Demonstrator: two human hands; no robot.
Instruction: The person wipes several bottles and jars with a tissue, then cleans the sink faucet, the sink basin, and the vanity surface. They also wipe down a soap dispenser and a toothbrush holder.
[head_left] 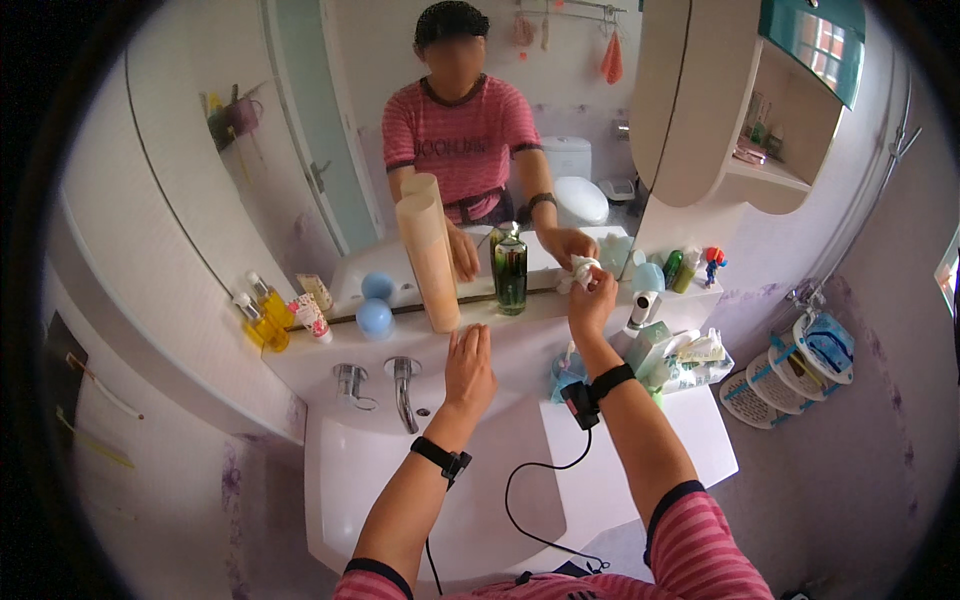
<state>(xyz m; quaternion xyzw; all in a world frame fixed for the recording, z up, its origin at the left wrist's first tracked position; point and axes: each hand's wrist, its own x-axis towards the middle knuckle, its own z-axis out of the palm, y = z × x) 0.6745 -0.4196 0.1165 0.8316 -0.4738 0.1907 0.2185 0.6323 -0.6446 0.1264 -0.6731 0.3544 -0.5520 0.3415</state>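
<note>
My right hand is closed around a crumpled white tissue and holds it up against the mirror, above the ledge. Whether it is paper or thin cloth is hard to tell. My left hand rests on the ledge behind the sink, its fingers stretched forward and holding nothing. Just past those fingertips stands a tall beige bottle, tilted slightly in this view. Between my two hands, close to the mirror, is a green glass bottle with a clear top.
Below my arms lies the white sink with a chrome faucet. Left on the ledge are a blue ball, a small tube and a yellow pump bottle. A blue cup and tissue pack stand right.
</note>
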